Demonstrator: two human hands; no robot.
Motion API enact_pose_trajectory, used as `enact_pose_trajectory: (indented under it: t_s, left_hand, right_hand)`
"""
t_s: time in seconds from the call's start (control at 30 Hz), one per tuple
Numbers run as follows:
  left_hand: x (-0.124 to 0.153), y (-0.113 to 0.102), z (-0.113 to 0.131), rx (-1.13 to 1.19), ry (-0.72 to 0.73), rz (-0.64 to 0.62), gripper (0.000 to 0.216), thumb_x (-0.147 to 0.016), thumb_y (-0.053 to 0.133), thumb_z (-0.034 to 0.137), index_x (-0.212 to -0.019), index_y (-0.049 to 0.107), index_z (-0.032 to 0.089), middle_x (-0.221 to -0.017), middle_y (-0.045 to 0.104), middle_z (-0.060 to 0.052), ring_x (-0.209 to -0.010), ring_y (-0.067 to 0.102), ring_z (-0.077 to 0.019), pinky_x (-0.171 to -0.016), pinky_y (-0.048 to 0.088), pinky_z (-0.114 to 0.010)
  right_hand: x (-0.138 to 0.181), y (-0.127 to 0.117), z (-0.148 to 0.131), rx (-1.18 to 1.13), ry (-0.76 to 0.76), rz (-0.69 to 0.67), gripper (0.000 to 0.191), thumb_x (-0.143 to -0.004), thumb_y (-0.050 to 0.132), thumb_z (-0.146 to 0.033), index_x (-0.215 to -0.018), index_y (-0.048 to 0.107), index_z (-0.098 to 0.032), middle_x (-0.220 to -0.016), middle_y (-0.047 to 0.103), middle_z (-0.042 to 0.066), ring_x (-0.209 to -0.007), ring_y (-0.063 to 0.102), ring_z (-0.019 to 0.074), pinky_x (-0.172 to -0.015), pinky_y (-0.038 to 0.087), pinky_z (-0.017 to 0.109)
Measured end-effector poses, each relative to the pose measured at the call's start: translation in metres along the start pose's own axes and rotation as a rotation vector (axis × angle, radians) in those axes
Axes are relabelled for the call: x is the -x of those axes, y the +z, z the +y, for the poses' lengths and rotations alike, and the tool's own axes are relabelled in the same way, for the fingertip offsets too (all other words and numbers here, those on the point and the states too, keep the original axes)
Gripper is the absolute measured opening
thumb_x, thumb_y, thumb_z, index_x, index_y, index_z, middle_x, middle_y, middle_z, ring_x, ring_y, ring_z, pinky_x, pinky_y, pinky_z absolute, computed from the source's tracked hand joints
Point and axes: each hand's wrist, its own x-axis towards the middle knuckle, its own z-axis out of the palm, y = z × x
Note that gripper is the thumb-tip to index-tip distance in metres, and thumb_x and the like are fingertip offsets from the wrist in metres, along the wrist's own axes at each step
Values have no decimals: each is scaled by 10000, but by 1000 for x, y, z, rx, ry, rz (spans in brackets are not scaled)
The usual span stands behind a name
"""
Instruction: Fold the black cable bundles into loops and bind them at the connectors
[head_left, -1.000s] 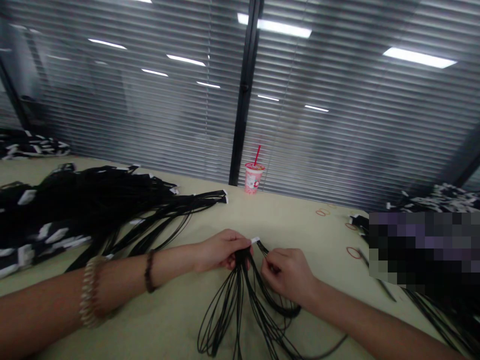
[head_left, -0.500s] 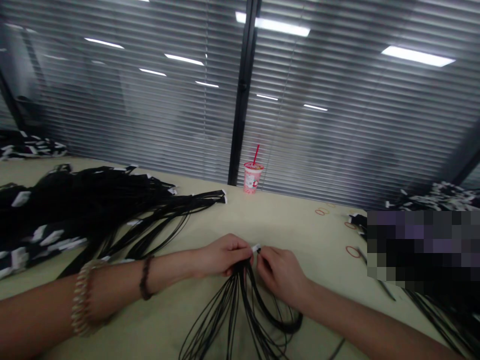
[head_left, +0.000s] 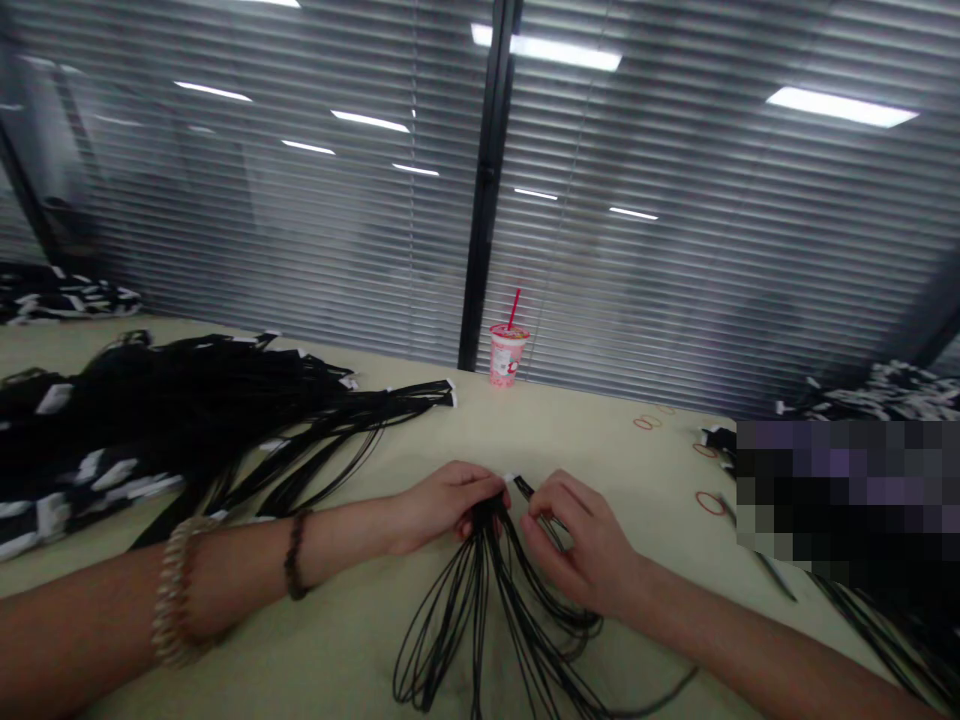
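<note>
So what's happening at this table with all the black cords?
A person grips a bunch of black looped cords at its top with the left hand, loops fanning out on the table. The right hand touches strands just beside it. A big pile of similar cords lies to the left, a pink cup at the back, rubber bands to the right.

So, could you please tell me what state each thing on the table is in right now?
left hand: closed around the top of the cord bundle.
right hand: pinching a single cord beside it.
cord bundle: gathered at top, loops fanned out on the table.
pink cup: upright, straw in.
cord pile: heaped loosely at left.
rubber bands: lying loose, flat.
</note>
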Motion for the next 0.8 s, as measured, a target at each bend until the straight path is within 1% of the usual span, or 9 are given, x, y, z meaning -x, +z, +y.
enact_pose_trajectory:
  t_s: [0.1,0.23,0.33,0.43,0.5,0.6,0.7,0.73,0.8]
  left_hand:
    - [-1,-1,-1,49,-8,18,402,-698,487,492,-815,558,115,-573,564,1,-405,401,-19,-398,245,-145]
    - [-2,-2,-2,138,-11,20,400,-677,519,494,-815,553,120,-558,543,14,-433,435,-26,-407,233,-144]
    - [0,-4,0,178,-24,-20,413,-670,540,487,-834,557,108,-547,530,12,-414,417,-14,-384,184,-139]
    - [1,-7,4,252,-14,-55,388,-689,537,461,-842,559,105,-535,524,14,-377,367,11,-369,134,-131]
    - [0,-9,6,304,-17,-59,364,-701,535,441,-864,556,117,-538,529,19,-362,347,22,-363,122,-121]
    - [-2,-12,6,358,-45,-47,369,-694,551,433,-911,552,134,-564,540,29,-337,320,37,-347,110,-109]
    - [-3,-14,6,403,-58,-30,385,-684,568,423,-947,550,143,-594,556,34,-325,318,43,-337,133,-96]
    - [-3,-14,6,411,-58,-19,378,-686,569,415,-948,551,143,-607,569,28,-326,325,42,-338,151,-92]
    - [-3,-13,6,412,-57,0,352,-700,561,396,-936,554,136,-644,602,5,-332,340,41,-343,185,-88]
  right_hand:
    - [2,-1,-5,38,-172,-142,186,-808,357,-195,-679,485,-156,-619,490,22,-607,427,108,-621,332,247]
    - [3,5,17,177,-270,-285,241,-827,333,-203,-655,495,-156,-604,493,18,-584,413,103,-607,311,248]
    - [0,3,43,229,-332,-314,244,-823,339,-220,-663,510,-152,-610,489,20,-606,415,104,-651,314,257]
    - [-3,-4,60,262,-349,-325,250,-821,354,-249,-669,522,-146,-637,499,24,-652,433,106,-786,291,313]
    - [-3,-9,66,245,-311,-320,228,-808,390,-285,-707,535,-141,-712,523,38,-712,454,116,-848,246,357]
    - [-1,-8,66,149,-174,-283,233,-778,460,-351,-801,539,-133,-806,536,51,-775,468,131,-841,236,354]
    - [1,0,63,57,-78,-248,208,-808,457,-331,-779,543,-144,-726,537,21,-737,472,110,-792,249,313]
    - [1,3,62,37,-72,-211,201,-816,455,-310,-740,545,-147,-690,533,10,-713,472,102,-780,250,306]
    - [1,7,59,9,-105,-68,179,-795,493,-276,-676,552,-154,-677,537,5,-709,472,102,-773,250,310]
